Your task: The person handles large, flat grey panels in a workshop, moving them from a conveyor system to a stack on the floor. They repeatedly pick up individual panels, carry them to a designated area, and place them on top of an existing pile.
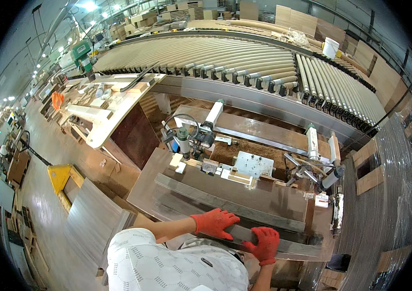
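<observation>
My left hand (217, 223), in a red glove, rests with fingers spread over a long dark grey wood-grain strip (290, 247) near the table's front edge. Farther right on this strip is my right hand (264, 245), also red-gloved, its thumb and curved fingers gripping it. A second grey wood-grain strip (230, 201) lies just beyond, roughly parallel. Both strips lie on a brown machine table (143, 186). Behind them, a metal plate (253, 164) is set between a drill-like machine head (184, 140) on the left and another machine head (332, 178) on the right.
Stacked grey boards (92, 213) stand at my left, near a yellow pallet jack (60, 182). A wooden workbench (104, 128) with loose pieces is at the far left. A roller conveyor (206, 53) spans the back. Plastic-wrapped panels (380, 213) rise close on the right.
</observation>
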`<state>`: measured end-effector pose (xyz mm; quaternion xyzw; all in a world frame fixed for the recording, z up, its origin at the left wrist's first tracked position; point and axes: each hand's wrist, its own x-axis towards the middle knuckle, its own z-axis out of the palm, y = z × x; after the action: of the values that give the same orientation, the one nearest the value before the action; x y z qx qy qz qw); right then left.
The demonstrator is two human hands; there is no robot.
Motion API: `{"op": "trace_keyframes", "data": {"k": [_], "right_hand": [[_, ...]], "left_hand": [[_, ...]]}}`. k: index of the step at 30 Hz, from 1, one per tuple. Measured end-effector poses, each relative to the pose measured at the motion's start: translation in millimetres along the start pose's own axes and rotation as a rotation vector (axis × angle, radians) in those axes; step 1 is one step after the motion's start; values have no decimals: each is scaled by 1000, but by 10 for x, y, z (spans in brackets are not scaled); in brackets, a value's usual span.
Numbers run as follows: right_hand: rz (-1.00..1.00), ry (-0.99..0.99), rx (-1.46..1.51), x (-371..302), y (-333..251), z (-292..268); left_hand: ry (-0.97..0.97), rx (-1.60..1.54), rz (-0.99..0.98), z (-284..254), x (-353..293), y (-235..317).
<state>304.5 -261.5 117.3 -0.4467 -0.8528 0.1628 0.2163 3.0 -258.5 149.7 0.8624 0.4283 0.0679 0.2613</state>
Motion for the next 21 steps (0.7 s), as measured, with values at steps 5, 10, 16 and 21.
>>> {"op": "trace_keyframes", "data": {"k": [5, 10, 16, 21], "right_hand": [[68, 174, -103, 209, 28, -197], [106, 413, -240, 169, -98, -98], [131, 316, 39, -176, 111, 201], [92, 33, 20, -191, 100, 290]], "left_hand": [[234, 228, 11, -91, 205, 49], [275, 222, 15, -63, 388, -150], [258, 226, -35, -39, 514, -502], [327, 190, -51, -6, 622, -693]]}}
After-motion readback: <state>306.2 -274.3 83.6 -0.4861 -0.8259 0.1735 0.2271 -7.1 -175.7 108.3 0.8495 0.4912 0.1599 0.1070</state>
